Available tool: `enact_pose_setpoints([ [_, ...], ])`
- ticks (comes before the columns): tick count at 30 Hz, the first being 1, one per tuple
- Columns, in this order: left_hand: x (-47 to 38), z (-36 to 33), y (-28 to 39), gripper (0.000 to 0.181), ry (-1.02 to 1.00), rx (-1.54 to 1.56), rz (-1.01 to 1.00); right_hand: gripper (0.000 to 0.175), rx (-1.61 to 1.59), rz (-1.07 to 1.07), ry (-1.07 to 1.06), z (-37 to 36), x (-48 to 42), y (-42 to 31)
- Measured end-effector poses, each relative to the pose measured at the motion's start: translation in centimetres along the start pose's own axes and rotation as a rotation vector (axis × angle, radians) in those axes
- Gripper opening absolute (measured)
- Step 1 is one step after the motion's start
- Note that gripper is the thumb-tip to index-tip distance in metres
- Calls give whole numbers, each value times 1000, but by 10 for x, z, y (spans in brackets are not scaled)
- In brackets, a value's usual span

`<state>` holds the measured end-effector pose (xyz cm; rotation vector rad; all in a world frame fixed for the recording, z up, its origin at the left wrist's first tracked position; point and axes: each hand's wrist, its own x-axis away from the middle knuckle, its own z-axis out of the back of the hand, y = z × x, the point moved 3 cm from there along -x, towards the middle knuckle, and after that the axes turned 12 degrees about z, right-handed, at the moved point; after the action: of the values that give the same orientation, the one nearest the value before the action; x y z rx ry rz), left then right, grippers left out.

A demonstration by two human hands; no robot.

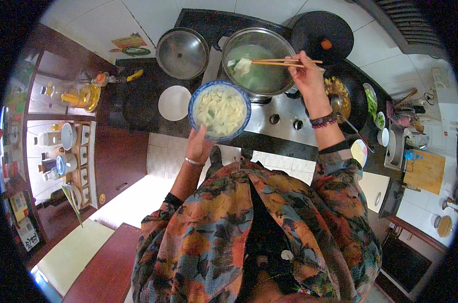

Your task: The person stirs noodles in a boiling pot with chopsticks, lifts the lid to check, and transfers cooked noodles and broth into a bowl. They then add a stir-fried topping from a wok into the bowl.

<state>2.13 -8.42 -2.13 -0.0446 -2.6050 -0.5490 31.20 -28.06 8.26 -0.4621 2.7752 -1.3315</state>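
Note:
My left hand point(199, 145) grips the near rim of a blue-and-white bowl point(191, 110), which is heaped with pale, flat noodle pieces point(220, 108). My right hand point(306, 74) holds a pair of wooden chopsticks point(274, 62) over a steel pot point(290, 81) on the stove. Pale noodle pieces point(243, 66) are at the chopstick tips, above or in the pot's cloudy greenish liquid. The bowl is close to the pot's near left side; whether the two touch, I cannot tell.
A white bowl point(174, 103) and a glass pot lid point(182, 53) lie at left. Behind my right hand stands a black lid point(322, 37). To the right, a wok point(359, 108) holds diced food and a ladle point(350, 127). Small dishes of green vegetables point(370, 101) line the counter beyond it.

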Motion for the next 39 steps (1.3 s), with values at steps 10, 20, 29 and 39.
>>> enact_pose_setpoints([
  [10, 2, -2, 2, 39, 23, -13, 5, 29, -2, 121, -291, -86, 66, -68],
  [20, 1, 2, 2, 42, -13, -8, 3, 21, 800, 314, -347, -62, 55, -59],
  [29, -1, 6, 5, 42, 67, -261, -50, 15, 1031, 256, -254, 10, -21, 10],
  [39, 1, 0, 3, 49, 44, -52, 11, 20, 612, 233, -139, 0, -49, 71],
])
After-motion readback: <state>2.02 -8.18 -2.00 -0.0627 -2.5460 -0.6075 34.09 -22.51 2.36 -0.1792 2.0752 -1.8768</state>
